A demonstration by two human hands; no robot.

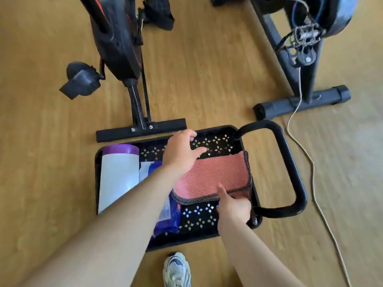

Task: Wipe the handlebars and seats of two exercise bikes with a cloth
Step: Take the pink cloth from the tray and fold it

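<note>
While the left hand (182, 151) hovers spread — right hand (233, 206) pinches the cloth (215, 175).

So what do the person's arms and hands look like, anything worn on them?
Both arms are bare as far up as the head view shows: no sleeves in frame. The left hand and right hand wear no gloves, and no rings, watch or wristbands show. The only clothing visible is a white and grey trainer below.
</note>
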